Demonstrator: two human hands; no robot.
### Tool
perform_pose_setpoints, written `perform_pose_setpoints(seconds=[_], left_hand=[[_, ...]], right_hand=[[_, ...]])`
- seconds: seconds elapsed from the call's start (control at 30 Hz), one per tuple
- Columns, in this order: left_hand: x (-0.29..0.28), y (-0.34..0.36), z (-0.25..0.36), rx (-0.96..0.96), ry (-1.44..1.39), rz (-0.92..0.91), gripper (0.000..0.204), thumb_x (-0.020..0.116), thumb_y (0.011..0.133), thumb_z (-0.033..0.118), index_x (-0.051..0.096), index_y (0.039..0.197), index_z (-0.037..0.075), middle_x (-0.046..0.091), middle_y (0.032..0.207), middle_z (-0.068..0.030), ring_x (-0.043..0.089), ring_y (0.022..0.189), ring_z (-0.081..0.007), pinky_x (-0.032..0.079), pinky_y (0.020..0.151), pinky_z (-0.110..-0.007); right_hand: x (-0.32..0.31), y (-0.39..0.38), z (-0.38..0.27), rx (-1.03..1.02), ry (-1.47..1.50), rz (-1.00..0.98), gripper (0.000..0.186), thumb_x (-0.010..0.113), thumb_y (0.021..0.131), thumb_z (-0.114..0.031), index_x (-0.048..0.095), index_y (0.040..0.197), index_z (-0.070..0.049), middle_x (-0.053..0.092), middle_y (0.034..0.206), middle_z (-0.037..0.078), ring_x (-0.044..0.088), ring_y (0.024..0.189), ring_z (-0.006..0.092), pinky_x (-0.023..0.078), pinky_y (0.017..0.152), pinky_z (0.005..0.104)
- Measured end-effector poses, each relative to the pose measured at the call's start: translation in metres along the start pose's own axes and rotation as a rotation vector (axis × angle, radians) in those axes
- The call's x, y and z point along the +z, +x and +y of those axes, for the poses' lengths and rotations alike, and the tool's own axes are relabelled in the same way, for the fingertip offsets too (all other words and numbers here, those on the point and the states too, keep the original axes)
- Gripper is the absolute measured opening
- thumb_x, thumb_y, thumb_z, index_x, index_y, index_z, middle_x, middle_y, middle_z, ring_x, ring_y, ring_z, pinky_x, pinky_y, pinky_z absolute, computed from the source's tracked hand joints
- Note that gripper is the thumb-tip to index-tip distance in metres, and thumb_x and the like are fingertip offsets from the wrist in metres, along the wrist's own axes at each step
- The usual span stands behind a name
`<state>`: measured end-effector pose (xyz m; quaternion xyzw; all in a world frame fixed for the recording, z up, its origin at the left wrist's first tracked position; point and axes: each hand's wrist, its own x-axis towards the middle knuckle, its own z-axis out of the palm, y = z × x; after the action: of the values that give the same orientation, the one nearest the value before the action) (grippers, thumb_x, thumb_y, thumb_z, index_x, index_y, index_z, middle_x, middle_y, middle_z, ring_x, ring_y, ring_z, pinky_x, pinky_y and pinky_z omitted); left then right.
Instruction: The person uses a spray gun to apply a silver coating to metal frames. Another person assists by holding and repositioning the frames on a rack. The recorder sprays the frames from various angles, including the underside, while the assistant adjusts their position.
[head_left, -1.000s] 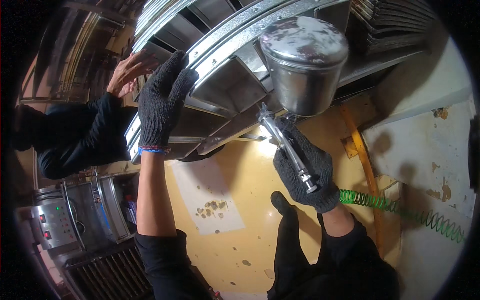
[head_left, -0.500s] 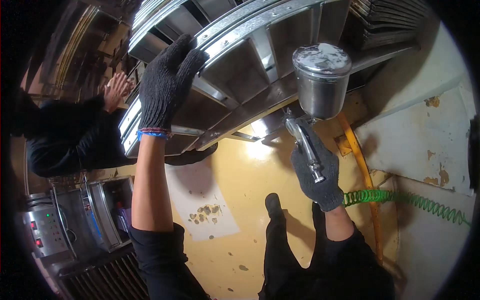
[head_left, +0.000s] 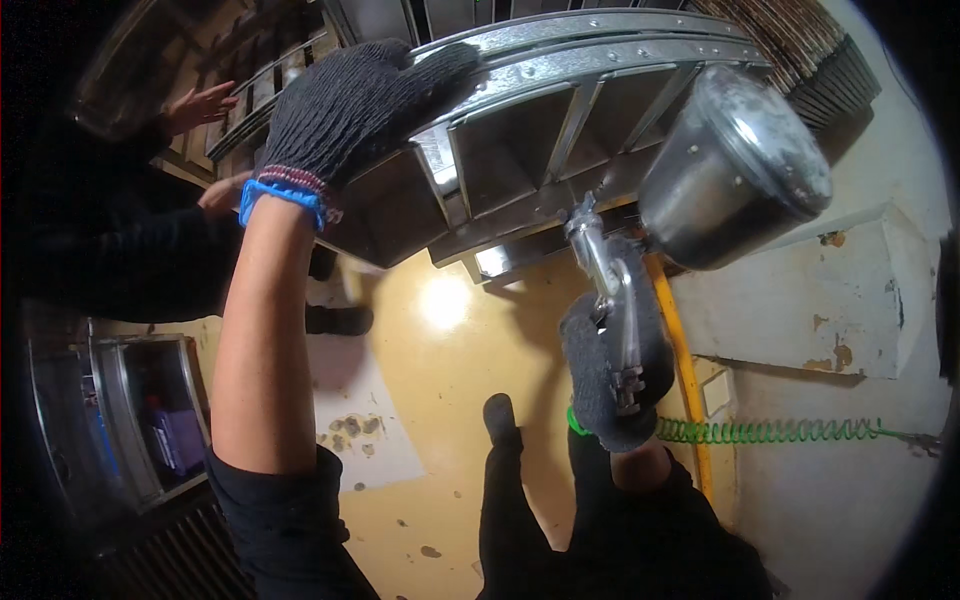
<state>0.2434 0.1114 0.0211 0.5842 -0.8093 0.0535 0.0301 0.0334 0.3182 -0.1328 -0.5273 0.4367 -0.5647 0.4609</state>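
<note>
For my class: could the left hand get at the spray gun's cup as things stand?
Probably yes: the left hand need only leave the metal frame; nothing visible blocks its way to the cup.

The light is uneven and seems to fall from above. On the yellow floor (head_left: 430,380) there is a strong white glare, while the metal rack (head_left: 560,65) and the metal cup (head_left: 710,195) carry smaller bright reflections. Soft brownish shadows lie below (one is just beside the left leg (head_left: 503,500)). The left side is dim, and the other person's dark sleeve (head_left: 140,245) almost melts into it. Toward the black corners, straight edges are bent.
</note>
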Motion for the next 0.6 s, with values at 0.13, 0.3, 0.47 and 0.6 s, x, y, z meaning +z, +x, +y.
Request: perform_pose_setpoints(seconds=[0.13, 0.3, 0.47, 0.6], left_hand=[[0.035, 0.016, 0.005, 0.08, -0.141, 0.15, 0.08, 0.041, 0.087, 0.077, 0.07, 0.112, 0.006, 0.071, 0.101, -0.0188, 0.07, 0.092, -0.0349, 0.055, 0.084, -0.045], [0.039, 0.022, -0.002, 0.044, -0.117, 0.145, 0.083, 0.04, 0.085, 0.079, 0.07, 0.116, 0.008, 0.072, 0.103, -0.0186, 0.069, 0.098, -0.0353, 0.053, 0.09, -0.048], [0.029, 0.018, -0.004, 0.042, -0.053, 0.098, 0.077, 0.043, 0.089, 0.074, 0.07, 0.112, 0.005, 0.07, 0.108, -0.0199, 0.068, 0.101, -0.0348, 0.053, 0.09, -0.046], [0.002, 0.008, 0.024, -0.096, -0.267, -0.112, 0.077, 0.038, 0.088, 0.078, 0.063, 0.069, 0.008, 0.058, 0.061, -0.0049, 0.058, 0.056, -0.0146, 0.049, 0.055, -0.032]], right_hand=[[0.001, 0.018, -0.031, -0.348, -1.356, 0.101, 0.02, 0.054, 0.095, -0.011, 0.063, 0.106, 0.003, 0.066, 0.094, 0.011, 0.066, 0.083, 0.021, 0.053, 0.069, 0.0309], [0.01, 0.018, -0.019, -0.596, -1.716, 0.229, 0.018, 0.06, 0.09, -0.014, 0.066, 0.1, 0.0, 0.068, 0.083, 0.01, 0.067, 0.071, 0.0237, 0.054, 0.06, 0.0342], [0.024, 0.03, -0.024, -0.557, -1.461, 0.221, 0.017, 0.057, 0.089, -0.012, 0.067, 0.099, -0.002, 0.067, 0.079, 0.011, 0.068, 0.068, 0.0265, 0.055, 0.058, 0.035], [0.018, 0.027, -0.012, -0.575, -1.506, 0.222, 0.017, 0.054, 0.09, -0.009, 0.065, 0.1, 0.0, 0.065, 0.074, 0.008, 0.064, 0.063, 0.0209, 0.052, 0.055, 0.031]])
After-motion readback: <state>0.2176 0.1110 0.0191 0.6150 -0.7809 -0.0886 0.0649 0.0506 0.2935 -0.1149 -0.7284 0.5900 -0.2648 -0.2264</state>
